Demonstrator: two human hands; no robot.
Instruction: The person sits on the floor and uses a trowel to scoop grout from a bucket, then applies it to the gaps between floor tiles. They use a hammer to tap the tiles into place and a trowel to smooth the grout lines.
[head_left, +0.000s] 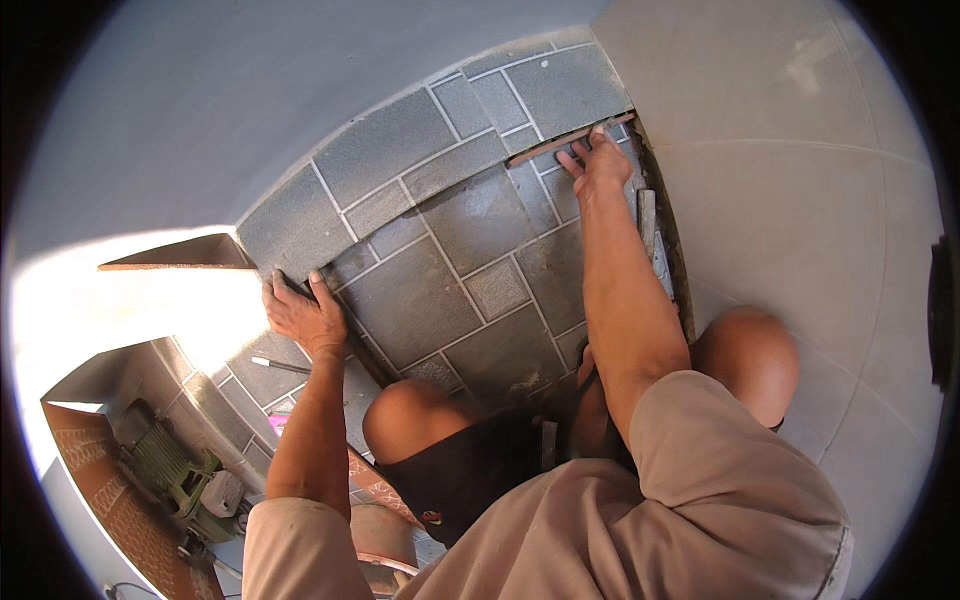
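A long grey patterned tile strip [380, 160] lies along the foot of the wall, its reddish-brown edge showing near the right end. That edge stands slightly above the grey patterned tiles [420, 300] in front of it. My left hand [308, 318] grips the strip's near left corner, thumb and fingers around it. At the right end, my right hand [603, 168] holds the front edge with thumb and forefinger, its other fingers spread below. A dark gap runs under part of the strip. Fingertips beneath the tile are hidden.
Narrow tile offcuts [648, 230] lie along the right-hand gap, beside large beige floor tiles [790, 220]. A black and silver pen-like tool [282, 365] rests left of my left forearm. A green motorised machine [165, 460] stands at lower left. The plain wall [330, 90] rises behind.
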